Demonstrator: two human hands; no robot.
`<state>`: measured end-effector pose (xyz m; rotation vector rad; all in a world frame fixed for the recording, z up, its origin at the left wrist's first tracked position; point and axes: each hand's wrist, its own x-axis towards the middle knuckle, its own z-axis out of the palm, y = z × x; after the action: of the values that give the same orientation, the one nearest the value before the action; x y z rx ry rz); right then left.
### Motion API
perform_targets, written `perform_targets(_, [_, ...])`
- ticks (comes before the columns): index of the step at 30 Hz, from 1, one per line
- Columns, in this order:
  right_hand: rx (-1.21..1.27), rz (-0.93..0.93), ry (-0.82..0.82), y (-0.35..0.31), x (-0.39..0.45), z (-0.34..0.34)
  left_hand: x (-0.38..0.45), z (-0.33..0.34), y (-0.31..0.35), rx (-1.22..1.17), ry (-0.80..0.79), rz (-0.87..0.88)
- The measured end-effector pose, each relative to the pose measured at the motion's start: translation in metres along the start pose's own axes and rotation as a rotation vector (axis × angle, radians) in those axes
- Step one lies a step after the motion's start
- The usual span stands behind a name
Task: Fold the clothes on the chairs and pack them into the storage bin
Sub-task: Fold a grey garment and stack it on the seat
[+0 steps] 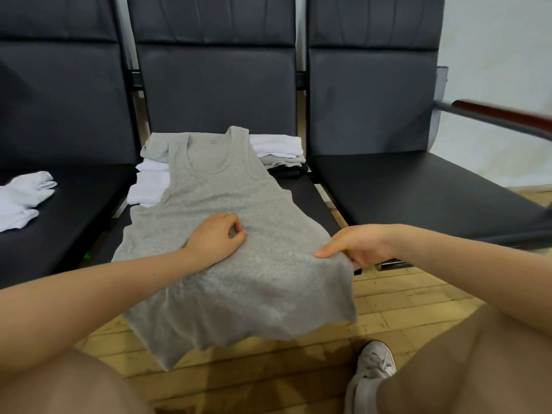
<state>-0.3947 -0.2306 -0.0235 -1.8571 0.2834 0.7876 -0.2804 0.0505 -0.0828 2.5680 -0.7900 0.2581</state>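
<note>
Grey tank top [239, 234] lies spread on middle chair seat [313, 198], hem overhanging. Our left hand [216, 239] rests on it, fingers loosely curled; our right hand [355, 246] pinches its right edge.

A: You've got a row of three dark padded seats [215, 85] ahead of you, tall backs, joined on one frame.

B: Armrest?

A: One, wood-topped [501, 113] on a grey metal bar, at the far right end.

B: Floor, wall?

A: Yellowish wood block floor [397, 297]. Plain white wall [493, 40] behind on the right. Light is even and soft, shadows faint.
</note>
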Motion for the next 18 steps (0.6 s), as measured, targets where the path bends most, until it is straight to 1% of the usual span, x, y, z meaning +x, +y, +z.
perform_targets(2, [-0.016,-0.034,-0.064,0.001,-0.001,-0.001,0.000,0.000,0.000,0.000,0.006,0.007])
perform_targets(3, [-0.021,-0.043,-0.064,0.000,-0.001,-0.002,0.000,-0.001,0.001,0.002,0.010,0.012])
perform_targets(5, [-0.098,-0.033,-0.004,-0.003,-0.002,-0.002,-0.001,-0.001,0.000,0.013,0.017,0.021])
perform_targets(7, [-0.325,-0.008,0.094,-0.008,-0.003,-0.001,0.000,-0.001,0.000,0.022,0.010,0.015])
perform_targets(9, [-0.538,0.033,0.152,-0.017,-0.002,-0.004,0.001,-0.002,-0.002,0.039,-0.014,0.002])
perform_targets(12, [-0.621,0.088,0.204,-0.032,0.008,-0.008,0.005,-0.008,-0.003,0.030,-0.057,-0.039])
perform_targets(15, [-0.541,0.005,0.380,-0.044,0.035,-0.011,0.010,-0.018,-0.006,-0.043,-0.052,-0.088])
perform_targets(18, [-0.608,-0.116,0.583,-0.057,0.070,-0.017,0.021,-0.031,-0.017,-0.092,0.010,-0.184])
